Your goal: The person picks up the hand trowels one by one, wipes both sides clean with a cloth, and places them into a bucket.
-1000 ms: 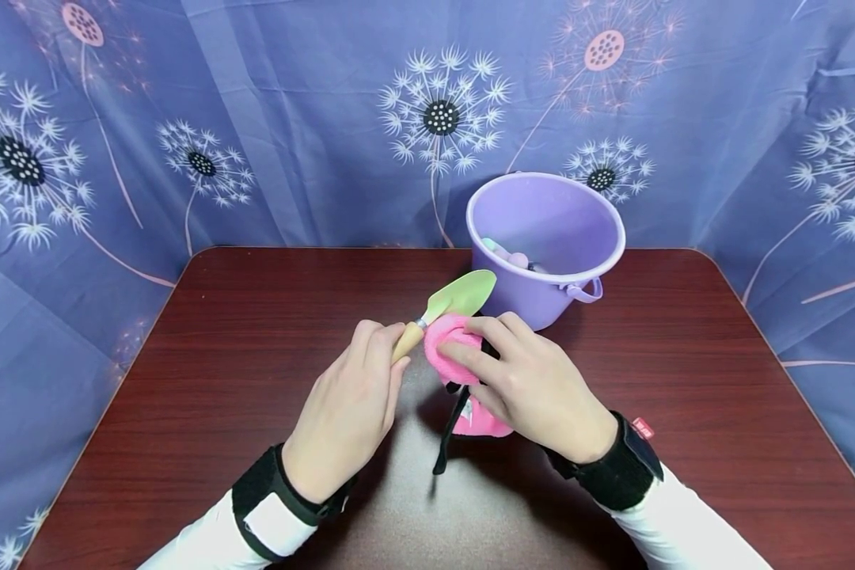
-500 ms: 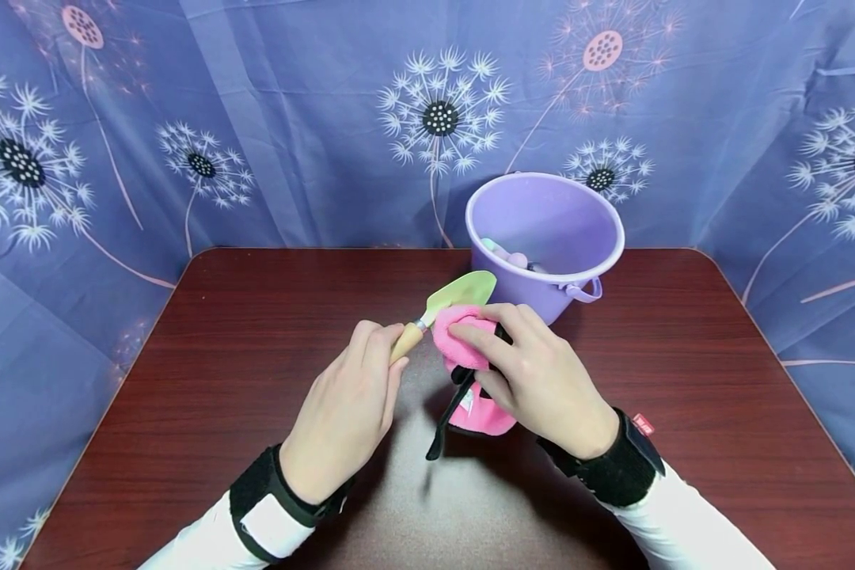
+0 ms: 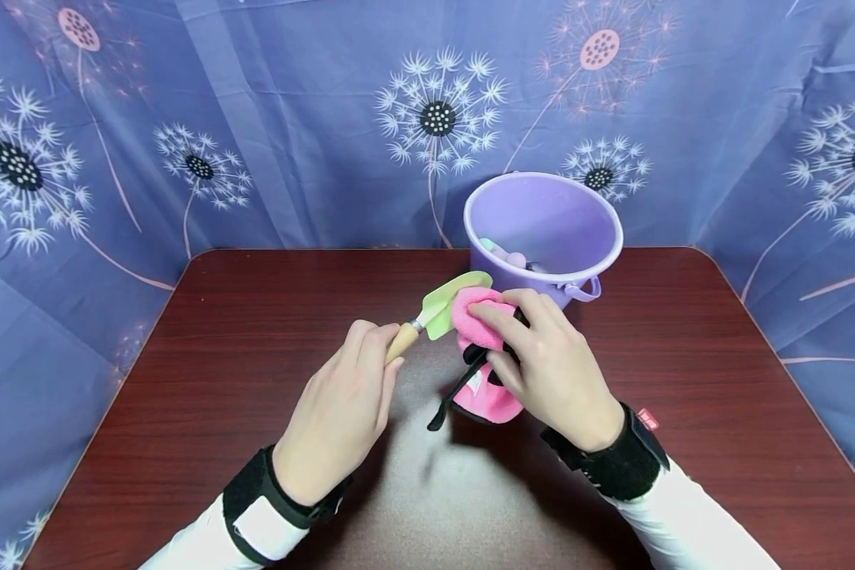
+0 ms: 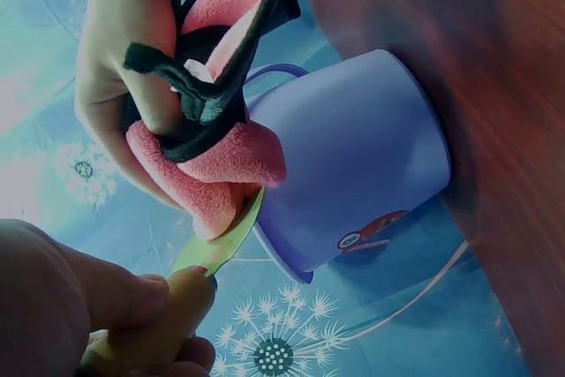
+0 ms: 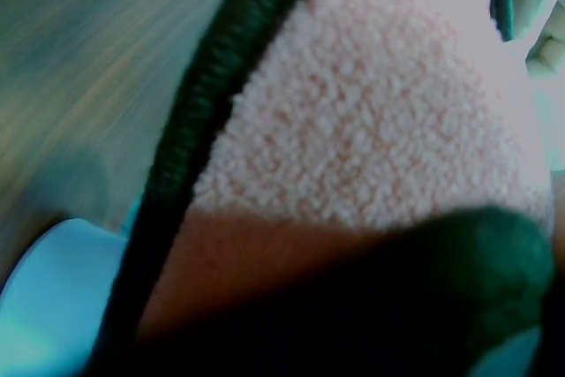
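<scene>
My left hand grips the wooden handle of a small garden trowel with a light green blade. The blade points away and to the right, turned partly edge-on. In my right hand is a pink fluffy cloth with black edging and a dangling black strap. Its fingers pinch a folded part of it against the blade, hiding the tip's underside. From the left wrist, the folded cloth wraps over the end of the blade. The right wrist view is filled by the cloth's pile.
A purple bucket stands behind the right hand at the table's back edge, with several small pale pieces inside. Its handle hangs at the front. A blue dandelion-print curtain surrounds the dark red wooden table.
My right hand has slid the cloth up and to the right along the blade, towards its tip. The trowel's blade has rolled a little; the left hand has shifted only slightly left.
</scene>
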Motion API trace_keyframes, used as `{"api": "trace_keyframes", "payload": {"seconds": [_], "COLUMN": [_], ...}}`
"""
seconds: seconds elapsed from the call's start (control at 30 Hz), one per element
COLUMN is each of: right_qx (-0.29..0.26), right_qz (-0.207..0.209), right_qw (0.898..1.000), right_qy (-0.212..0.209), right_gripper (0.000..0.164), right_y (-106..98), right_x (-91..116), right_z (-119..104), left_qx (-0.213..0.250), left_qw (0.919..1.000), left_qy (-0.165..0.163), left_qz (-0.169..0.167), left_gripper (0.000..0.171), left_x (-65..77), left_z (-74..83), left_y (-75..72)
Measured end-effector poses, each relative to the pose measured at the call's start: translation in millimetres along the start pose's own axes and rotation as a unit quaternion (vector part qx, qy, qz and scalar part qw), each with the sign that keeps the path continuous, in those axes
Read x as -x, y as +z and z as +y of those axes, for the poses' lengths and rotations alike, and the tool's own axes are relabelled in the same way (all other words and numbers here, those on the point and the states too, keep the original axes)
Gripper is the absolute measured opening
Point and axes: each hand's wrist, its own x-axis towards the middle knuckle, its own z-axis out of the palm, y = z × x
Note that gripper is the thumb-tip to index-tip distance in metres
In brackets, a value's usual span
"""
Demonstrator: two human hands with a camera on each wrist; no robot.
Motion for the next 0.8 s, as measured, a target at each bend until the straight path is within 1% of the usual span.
{"api": "trace_keyframes", "payload": {"seconds": [0.23,0.5,0.8], "right_qx": [0.004,0.0,0.007], "right_qz": [0.012,0.033,0.029], "right_qw": [1.0,0.999,0.999], "right_qy": [0.018,0.029,0.045], "right_gripper": [0.041,0.04,0.045], "right_y": [-1.2,-1.5,-3.8], "right_x": [0.2,0.1,-0.2], "right_z": [3.1,4.6,4.0], "left_qx": [0.001,-0.003,-0.005], "left_qw": [1.0,1.0,1.0], "left_qy": [0.005,0.003,0.006], "left_qz": [0.002,-0.001,-0.005], "left_gripper": [0.028,0.028,0.028], "left_x": [0.0,0.1,0.6], "left_z": [0.2,0.8,0.9], "left_y": [-1.6,-3.7,-1.4]}}
